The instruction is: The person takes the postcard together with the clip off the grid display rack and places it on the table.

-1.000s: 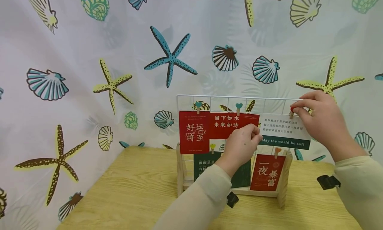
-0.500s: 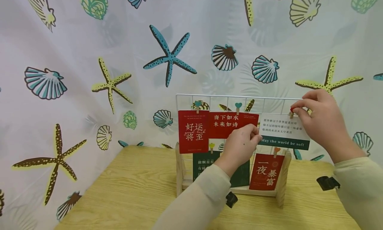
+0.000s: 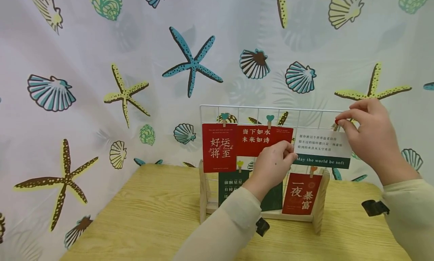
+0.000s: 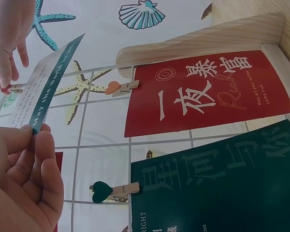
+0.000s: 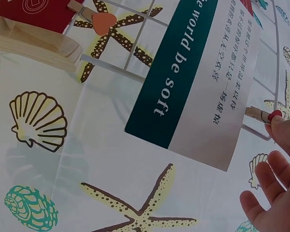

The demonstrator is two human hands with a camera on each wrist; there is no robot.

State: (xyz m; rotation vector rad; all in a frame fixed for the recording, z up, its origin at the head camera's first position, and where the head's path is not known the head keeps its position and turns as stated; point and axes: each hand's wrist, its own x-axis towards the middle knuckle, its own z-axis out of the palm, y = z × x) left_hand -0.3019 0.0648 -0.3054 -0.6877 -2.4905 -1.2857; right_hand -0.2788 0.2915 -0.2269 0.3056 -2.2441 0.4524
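Note:
A white card with a green band (image 3: 322,146) stands in front of the upper right of a white wire grid (image 3: 308,110). My left hand (image 3: 272,166) pinches its left edge near the lower corner; the left wrist view shows thumb and fingers on the green band (image 4: 53,89). At the card's upper right, my right hand (image 3: 371,134) pinches a small wooden clothespin with a red heart (image 5: 257,115). In the right wrist view the clothespin's tip is right at the card's upper edge, by the grid's corner, while the other fingers are spread loosely.
Red cards (image 3: 219,148) and dark green cards (image 4: 217,179) hang on the grid from heart clothespins (image 3: 270,120). The grid stands in a wooden base (image 3: 318,212) on a wood-grain table (image 3: 135,215). A curtain with shells and starfish (image 3: 135,38) hangs behind.
My right hand has shifted slightly right, with the red-heart clothespin. My left hand keeps its hold on the card, almost unmoved.

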